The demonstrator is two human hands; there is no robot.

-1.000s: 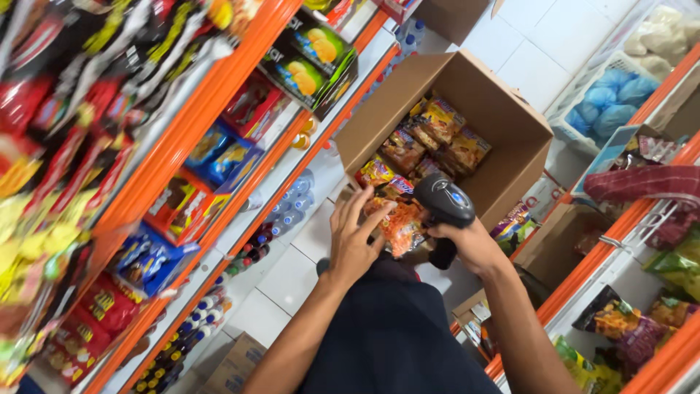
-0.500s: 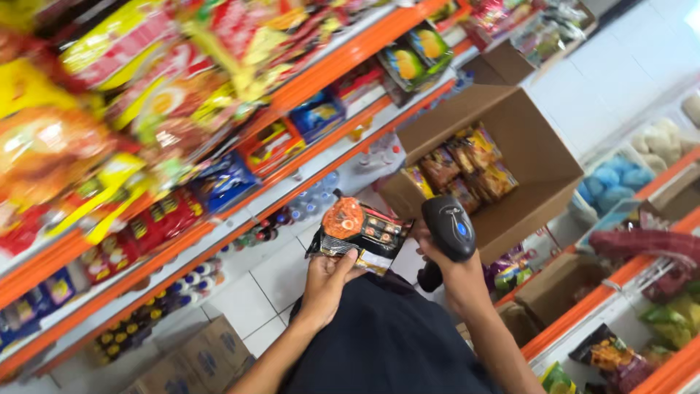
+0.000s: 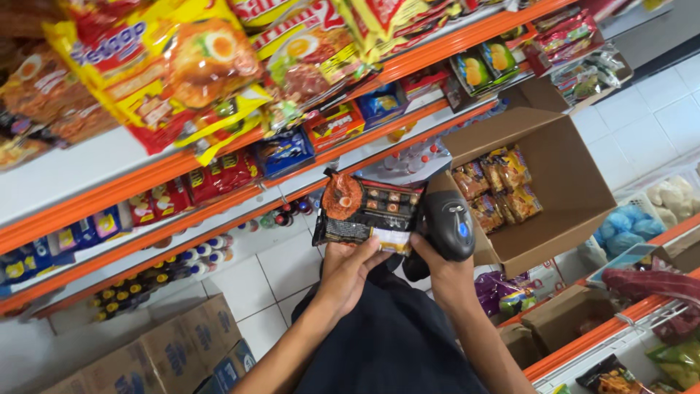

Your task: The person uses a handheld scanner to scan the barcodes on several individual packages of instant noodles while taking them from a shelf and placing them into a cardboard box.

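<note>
Left hand is gripping a dark noodle packet; right hand is clasping a black barcode scanner beside it.

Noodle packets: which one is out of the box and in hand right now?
The dark packet with the orange bowl picture, held flat in the left hand beside the black scanner in the right hand. The others lie in the cardboard box.

Orange shelves carry noodle packs; an open cardboard box holds what look like snack packets.
</note>
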